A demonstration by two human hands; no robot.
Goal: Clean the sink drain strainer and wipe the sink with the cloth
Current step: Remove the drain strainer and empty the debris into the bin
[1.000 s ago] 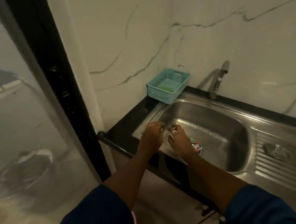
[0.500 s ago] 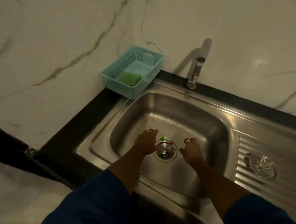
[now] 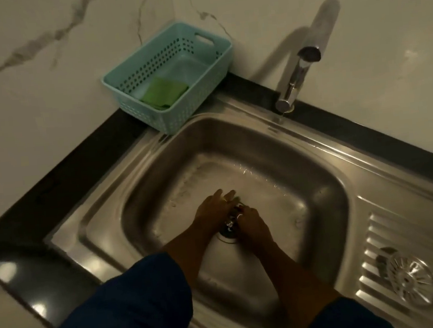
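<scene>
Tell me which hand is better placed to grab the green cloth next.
Probably the left hand: the green cloth lies in the basket at the sink's back-left corner, on its side; the right hand would have to cross over.

Drain (image 3: 227,236) mostly covered by left hand (image 3: 213,210) and right hand (image 3: 252,221). Shiny bits (image 3: 230,221) at drain too small to ID. Right hand's grip unreadable. Drainboard (image 3: 425,225) right of drain clipped by frame edge.

Dim light | glare spots on table (image 3: 49,280) at 8 o'clock, sheen on sink (image 3: 369,165) rim | tap (image 3: 295,77) shadow on wall (image 3: 45,101), 1 o'clock | soft edges
</scene>
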